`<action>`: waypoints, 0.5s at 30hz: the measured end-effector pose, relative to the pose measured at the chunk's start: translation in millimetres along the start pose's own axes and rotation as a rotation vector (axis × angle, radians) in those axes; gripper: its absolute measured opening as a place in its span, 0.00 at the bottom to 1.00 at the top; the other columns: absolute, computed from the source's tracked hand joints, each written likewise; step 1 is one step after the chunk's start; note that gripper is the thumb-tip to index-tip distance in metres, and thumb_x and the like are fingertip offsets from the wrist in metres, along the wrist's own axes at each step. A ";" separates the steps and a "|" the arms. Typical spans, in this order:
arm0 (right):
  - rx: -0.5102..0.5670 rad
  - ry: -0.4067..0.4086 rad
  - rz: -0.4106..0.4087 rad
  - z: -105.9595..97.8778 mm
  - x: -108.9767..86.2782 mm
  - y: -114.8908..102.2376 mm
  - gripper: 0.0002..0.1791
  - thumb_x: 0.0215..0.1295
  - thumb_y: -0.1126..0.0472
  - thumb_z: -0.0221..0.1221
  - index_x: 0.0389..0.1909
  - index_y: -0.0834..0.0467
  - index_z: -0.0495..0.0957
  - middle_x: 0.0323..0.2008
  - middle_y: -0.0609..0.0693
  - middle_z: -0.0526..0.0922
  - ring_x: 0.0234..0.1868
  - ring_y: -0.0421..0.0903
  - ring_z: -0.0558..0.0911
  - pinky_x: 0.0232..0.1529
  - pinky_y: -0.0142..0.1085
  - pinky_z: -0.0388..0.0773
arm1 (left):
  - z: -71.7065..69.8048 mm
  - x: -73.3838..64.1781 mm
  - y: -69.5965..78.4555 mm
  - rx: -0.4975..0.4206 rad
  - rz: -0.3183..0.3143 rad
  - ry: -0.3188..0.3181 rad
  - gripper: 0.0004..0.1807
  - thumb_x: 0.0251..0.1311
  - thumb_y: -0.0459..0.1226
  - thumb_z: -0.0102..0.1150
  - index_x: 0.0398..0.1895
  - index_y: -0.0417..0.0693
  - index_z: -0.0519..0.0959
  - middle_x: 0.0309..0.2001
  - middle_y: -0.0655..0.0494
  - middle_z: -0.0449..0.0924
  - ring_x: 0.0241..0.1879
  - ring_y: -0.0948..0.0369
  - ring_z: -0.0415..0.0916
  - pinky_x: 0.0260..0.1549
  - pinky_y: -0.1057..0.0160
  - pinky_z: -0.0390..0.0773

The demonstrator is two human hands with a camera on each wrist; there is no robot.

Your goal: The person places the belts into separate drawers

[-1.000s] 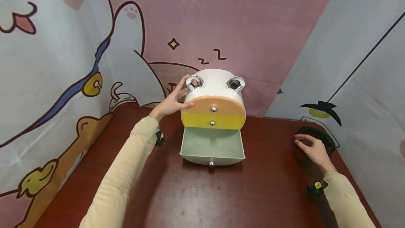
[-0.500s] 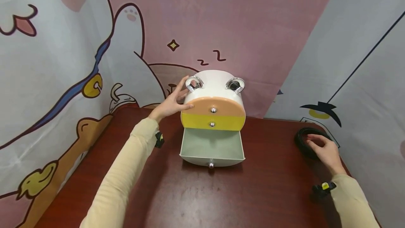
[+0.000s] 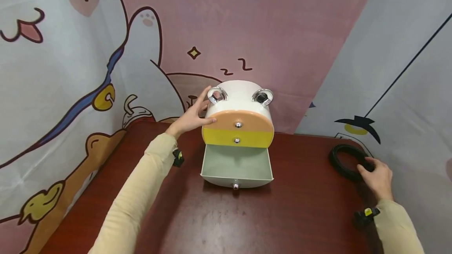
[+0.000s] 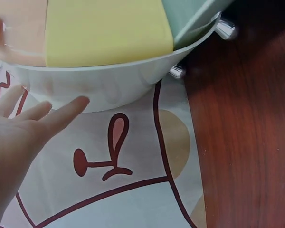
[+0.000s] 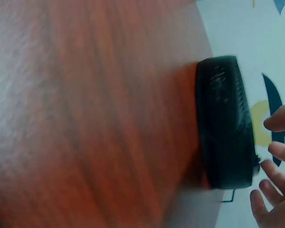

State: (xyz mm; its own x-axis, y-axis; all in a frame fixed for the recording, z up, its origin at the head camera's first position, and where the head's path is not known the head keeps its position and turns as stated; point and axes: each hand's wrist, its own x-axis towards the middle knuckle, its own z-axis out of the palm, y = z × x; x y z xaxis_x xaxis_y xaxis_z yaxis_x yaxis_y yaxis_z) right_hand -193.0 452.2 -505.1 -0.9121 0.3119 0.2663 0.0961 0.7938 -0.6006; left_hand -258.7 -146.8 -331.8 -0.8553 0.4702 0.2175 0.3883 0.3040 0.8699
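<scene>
A frog-shaped drawer box (image 3: 243, 99) stands at the table's middle, white on top with two silvery eye rings. Its orange and yellow drawers are shut, while the pale green bottom drawer (image 3: 236, 162) is pulled out and bare inside. My left hand (image 3: 192, 117) rests at the box's left side, thumb on the orange front, fingers extended along the white wall, as the left wrist view also shows. At the far right, beside the wall, lies a thick black ring (image 3: 339, 166), textured like a coiled belt. My right hand (image 3: 379, 177) is at its right rim, fingers spread and loosely bent.
The dark red wooden table (image 3: 282, 214) reaches to a cartoon-printed cloth (image 3: 282, 42) behind and at both sides. The ring sits close to the table's right edge. The bottom drawer's silver knob (image 3: 235, 186) points toward the front.
My right hand has moved from the left side of the black ring across to its right rim, uncovering more of the ring. My left hand and the drawer box stay put.
</scene>
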 end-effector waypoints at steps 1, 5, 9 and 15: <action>0.002 -0.008 0.023 0.7 -0.7 2.6 0.29 0.67 0.60 0.55 0.61 0.77 0.63 0.58 0.81 0.61 0.60 0.77 0.55 0.60 0.65 0.48 | 0.1 0.4 0.2 0.013 0.018 0.005 0.58 0.58 0.30 0.66 0.78 0.59 0.33 0.76 0.44 0.35 0.71 0.39 0.46 0.63 0.39 0.55; 0.017 -0.042 0.146 4.0 -2.1 8.0 0.37 0.67 0.58 0.54 0.68 0.75 0.51 0.62 0.83 0.50 0.64 0.77 0.47 0.61 0.66 0.46 | 0.1 6.4 -7.2 0.036 0.081 0.019 0.62 0.54 0.29 0.68 0.77 0.56 0.30 0.76 0.43 0.33 0.71 0.39 0.44 0.63 0.39 0.55; 0.048 -0.048 0.228 6.5 -2.7 6.4 0.42 0.67 0.58 0.53 0.71 0.73 0.42 0.63 0.83 0.44 0.65 0.77 0.46 0.62 0.65 0.48 | 1.8 19.5 -18.5 0.037 0.115 0.010 0.64 0.52 0.32 0.71 0.77 0.64 0.30 0.77 0.50 0.33 0.71 0.46 0.48 0.61 0.39 0.59; 0.055 -0.031 0.223 10.6 -5.3 4.2 0.42 0.66 0.59 0.51 0.70 0.77 0.42 0.63 0.83 0.43 0.65 0.77 0.45 0.63 0.64 0.48 | 6.6 28.3 -16.0 0.098 0.124 0.035 0.58 0.55 0.39 0.70 0.75 0.79 0.38 0.76 0.64 0.37 0.72 0.60 0.40 0.65 0.42 0.50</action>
State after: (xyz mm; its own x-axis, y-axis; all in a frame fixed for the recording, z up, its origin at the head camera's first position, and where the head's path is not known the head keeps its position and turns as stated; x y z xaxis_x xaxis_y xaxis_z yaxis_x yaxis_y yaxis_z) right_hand -191.9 448.3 -517.0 -0.8827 0.4592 0.1000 0.2751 0.6773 -0.6824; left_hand -286.8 -132.9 -342.4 -0.8093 0.4807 0.3376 0.5221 0.3254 0.7884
